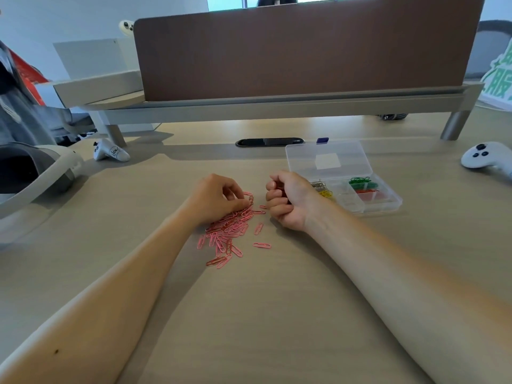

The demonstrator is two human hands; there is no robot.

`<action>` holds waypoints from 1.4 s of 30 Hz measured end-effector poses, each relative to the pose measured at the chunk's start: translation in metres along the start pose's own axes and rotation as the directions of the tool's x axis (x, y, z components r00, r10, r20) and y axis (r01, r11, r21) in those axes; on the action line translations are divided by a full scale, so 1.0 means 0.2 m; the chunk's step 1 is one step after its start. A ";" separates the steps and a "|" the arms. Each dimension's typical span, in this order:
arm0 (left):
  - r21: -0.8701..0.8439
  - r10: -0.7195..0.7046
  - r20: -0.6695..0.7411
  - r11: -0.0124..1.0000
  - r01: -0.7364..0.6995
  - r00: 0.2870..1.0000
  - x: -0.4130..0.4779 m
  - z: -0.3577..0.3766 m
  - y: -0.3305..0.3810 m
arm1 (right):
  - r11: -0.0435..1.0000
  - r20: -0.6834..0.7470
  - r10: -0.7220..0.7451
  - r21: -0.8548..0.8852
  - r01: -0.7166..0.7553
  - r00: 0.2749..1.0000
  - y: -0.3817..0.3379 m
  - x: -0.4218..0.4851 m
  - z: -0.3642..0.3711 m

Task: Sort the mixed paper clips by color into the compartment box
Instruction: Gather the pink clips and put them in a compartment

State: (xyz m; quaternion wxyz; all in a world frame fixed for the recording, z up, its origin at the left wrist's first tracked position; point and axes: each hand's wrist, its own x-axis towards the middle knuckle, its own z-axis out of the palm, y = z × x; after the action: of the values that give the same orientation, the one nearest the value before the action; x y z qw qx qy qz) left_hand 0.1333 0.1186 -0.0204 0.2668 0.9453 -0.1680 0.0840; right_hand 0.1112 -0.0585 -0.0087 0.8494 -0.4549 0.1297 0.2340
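Desk (277, 314) bears pink clips (230, 234) touching left grip (217, 196).

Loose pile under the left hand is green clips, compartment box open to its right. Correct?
No. The head view shows the pile under the left hand is pink clips, not green. The green clips already sit in the compartment box, which does lie open to its right.

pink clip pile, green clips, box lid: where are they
pink clip pile (230, 230), head view, middle of heap
green clips (361, 182), head view, middle of bunch
box lid (304, 158), head view, clear panel
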 end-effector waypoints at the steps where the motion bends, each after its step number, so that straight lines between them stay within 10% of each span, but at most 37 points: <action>1: -0.003 -0.016 0.020 1.000 0.016 1.000 0.00 -0.01 -0.01 | 1.000 0.002 -0.002 -0.004 0.002 1.000 0.00 0.00 0.00; 42: 0.131 -0.047 0.152 0.991 0.027 0.987 0.12 -0.01 0.18 | 1.000 -0.021 -0.018 0.002 0.018 1.000 -0.01 0.03 -0.02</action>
State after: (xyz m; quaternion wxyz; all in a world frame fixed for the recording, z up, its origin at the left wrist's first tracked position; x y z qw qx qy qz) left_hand 0.1428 0.0833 0.0043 0.1930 0.9671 -0.1649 0.0162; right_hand 0.1168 -0.0613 -0.0116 0.8506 -0.4575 0.1348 0.2215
